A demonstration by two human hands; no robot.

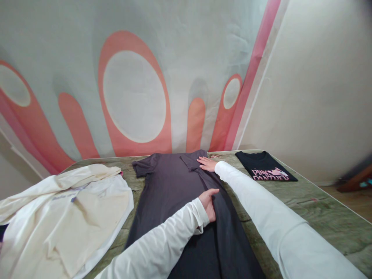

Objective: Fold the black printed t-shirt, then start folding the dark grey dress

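A dark grey short-sleeved T-shirt [174, 186] lies spread on the table, its collar end towards the wall. Its right side is folded inward, with that sleeve lying over the chest area. My left hand [209, 203] is closed on the folded edge at mid-shirt; some of its fingers are hidden in the cloth. Farther up, my right hand [207, 163] lies flat on the folded shoulder and sleeve, fingers stretched out.
On the left a heap of cream and white clothing [87, 217] covers the wood-patterned table [314, 205]. A folded black T-shirt [266, 164] with pink lettering lies at the back right. A wall with a pink-and-grey printed backdrop [180, 50] stands behind the table.
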